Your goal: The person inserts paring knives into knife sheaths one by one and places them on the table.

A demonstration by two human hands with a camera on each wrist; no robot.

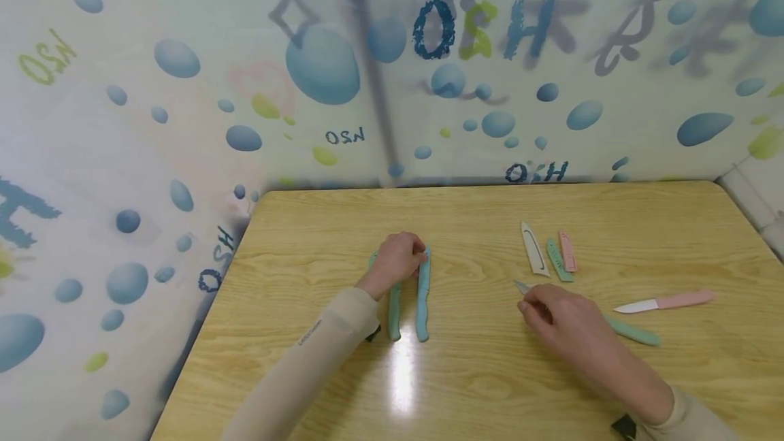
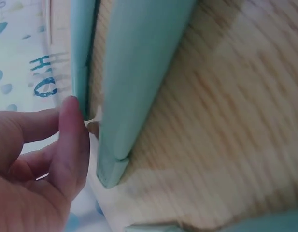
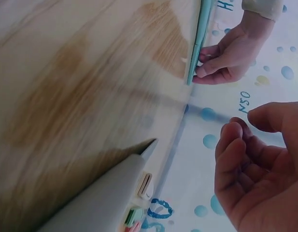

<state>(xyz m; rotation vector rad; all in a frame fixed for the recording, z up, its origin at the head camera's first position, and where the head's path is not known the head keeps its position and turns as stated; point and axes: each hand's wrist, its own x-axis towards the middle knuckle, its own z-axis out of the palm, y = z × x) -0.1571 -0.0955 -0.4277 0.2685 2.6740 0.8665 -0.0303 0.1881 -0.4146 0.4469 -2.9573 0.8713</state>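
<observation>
My left hand pinches the far end of a blue sheathed knife with thumb and fingers; the knife lies on the table. Just left of it is a green sheathed knife, partly under the hand in the head view. A further green piece shows at the bottom of the left wrist view. My right hand hovers, fingers loosely curled, over an unsheathed knife with a green handle. Its pale blade lies apart from the fingers in the right wrist view.
A pink-handled knife with a bare white blade lies right of my right hand. Beyond that hand lie a white sheath, a green sheath and a pink sheath. A patterned curtain hangs behind the wooden table.
</observation>
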